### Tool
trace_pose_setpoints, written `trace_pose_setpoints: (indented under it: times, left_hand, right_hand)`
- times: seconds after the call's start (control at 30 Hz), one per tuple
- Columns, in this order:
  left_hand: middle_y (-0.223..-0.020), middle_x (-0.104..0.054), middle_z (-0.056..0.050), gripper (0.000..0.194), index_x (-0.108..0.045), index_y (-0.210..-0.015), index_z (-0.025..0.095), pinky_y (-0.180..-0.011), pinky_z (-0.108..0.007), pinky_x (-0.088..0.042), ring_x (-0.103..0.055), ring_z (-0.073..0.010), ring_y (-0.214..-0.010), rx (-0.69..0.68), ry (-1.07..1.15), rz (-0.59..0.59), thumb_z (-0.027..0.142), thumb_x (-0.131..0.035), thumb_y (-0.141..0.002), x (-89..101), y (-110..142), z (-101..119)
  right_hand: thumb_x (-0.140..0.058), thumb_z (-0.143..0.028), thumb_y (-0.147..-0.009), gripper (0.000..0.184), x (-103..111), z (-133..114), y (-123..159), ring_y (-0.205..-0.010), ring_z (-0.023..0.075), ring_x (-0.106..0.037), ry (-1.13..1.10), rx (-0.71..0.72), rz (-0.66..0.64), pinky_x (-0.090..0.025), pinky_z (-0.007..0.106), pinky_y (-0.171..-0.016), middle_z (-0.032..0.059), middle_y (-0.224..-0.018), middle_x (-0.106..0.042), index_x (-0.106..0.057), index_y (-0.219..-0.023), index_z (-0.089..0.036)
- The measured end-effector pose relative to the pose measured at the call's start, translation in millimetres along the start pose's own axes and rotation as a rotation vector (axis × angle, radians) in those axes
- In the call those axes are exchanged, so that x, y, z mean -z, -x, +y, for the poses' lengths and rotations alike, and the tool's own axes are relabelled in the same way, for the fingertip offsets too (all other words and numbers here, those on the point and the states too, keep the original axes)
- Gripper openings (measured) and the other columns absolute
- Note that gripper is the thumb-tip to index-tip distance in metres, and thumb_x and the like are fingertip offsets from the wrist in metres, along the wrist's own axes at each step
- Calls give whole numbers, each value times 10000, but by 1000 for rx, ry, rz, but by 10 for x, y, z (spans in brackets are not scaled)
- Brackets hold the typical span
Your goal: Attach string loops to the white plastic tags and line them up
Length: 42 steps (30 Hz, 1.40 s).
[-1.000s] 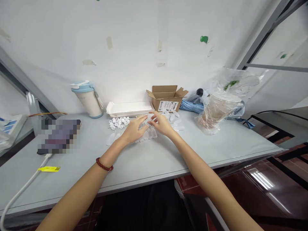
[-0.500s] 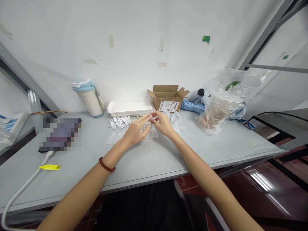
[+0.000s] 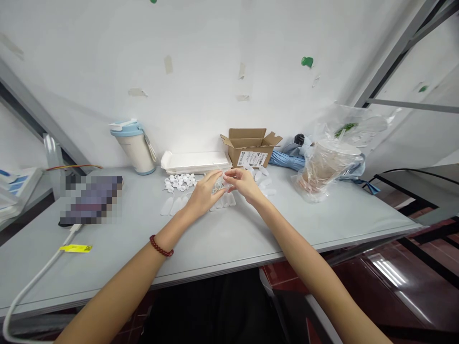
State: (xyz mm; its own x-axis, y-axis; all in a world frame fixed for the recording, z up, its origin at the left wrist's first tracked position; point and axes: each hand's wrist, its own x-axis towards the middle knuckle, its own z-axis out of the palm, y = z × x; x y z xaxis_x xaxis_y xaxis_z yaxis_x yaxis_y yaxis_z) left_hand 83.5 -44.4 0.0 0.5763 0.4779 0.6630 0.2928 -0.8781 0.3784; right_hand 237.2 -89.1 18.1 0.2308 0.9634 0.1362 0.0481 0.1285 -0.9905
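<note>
My left hand (image 3: 202,195) is over the middle of the table, its fingers stretched forward and its thumb apart from them. Close by, my right hand (image 3: 245,184) has its thumb and fingers bent together at the tips. A tiny whitish bit shows at those fingertips, too small to name. Below and around both hands lie translucent flat, rounded pieces (image 3: 176,205), with more translucent pieces (image 3: 264,181) to the right. Several small white round caps (image 3: 178,181) are clustered left of my left hand. The area between the palms is partly hidden.
Behind the hands are a stack of white trays (image 3: 197,161) and an open cardboard box (image 3: 250,152). A tumbler (image 3: 135,149) and a blurred phone (image 3: 92,200) with a white cable stand left. At right are a blue folded umbrella (image 3: 289,160) and a bagged drink cup (image 3: 328,165).
My left fingertips have drawn slightly away from the right ones, leaving a gap. My right hand has shifted slightly down. The whole view has moved a little.
</note>
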Motion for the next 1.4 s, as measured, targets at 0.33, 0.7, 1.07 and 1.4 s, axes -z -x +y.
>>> trace_pose_setpoints:
  times: [0.33,0.7,1.07,1.4]
  left_hand:
    - [-1284,-573,-137,373,-530,-1247,167,-999,-430,-471,-542,-239,-1188,-47,15,44,220,-524,-879,-51,26,48]
    - [-1266,-573,-111,374,-527,-1238,191,-1006,-416,-458,-538,-231,-1183,-34,-29,101,258,-550,-871,-29,-4,80]
    - [-1248,-579,-122,407,-528,-1242,179,-998,-471,-434,-497,-267,-1179,-97,-42,28,293,-590,-856,-28,3,110]
    - [-1116,-638,-108,349,-599,-1103,146,-957,-480,-436,-495,-287,-1097,-70,-63,-159,292,-658,-792,-280,-17,206]
  right_hand:
    - [-711,-272,-714,193,-6,-31,34,-727,130,-626,-46,-7,-50,-536,228,-551,20,-802,-631,-619,-838,-157]
    - [-659,-251,-766,103,28,-82,33,-843,170,-680,-319,-128,-207,-521,284,-797,53,-793,-706,-671,-817,-162]
    - [-684,-286,-742,145,262,-145,12,-792,165,-673,-107,-182,-356,-525,303,-778,61,-788,-709,-681,-808,-157]
    - [-671,-223,-723,147,545,-251,-13,-582,123,-606,557,-245,-380,-329,191,-431,26,-590,-636,-644,-603,-143]
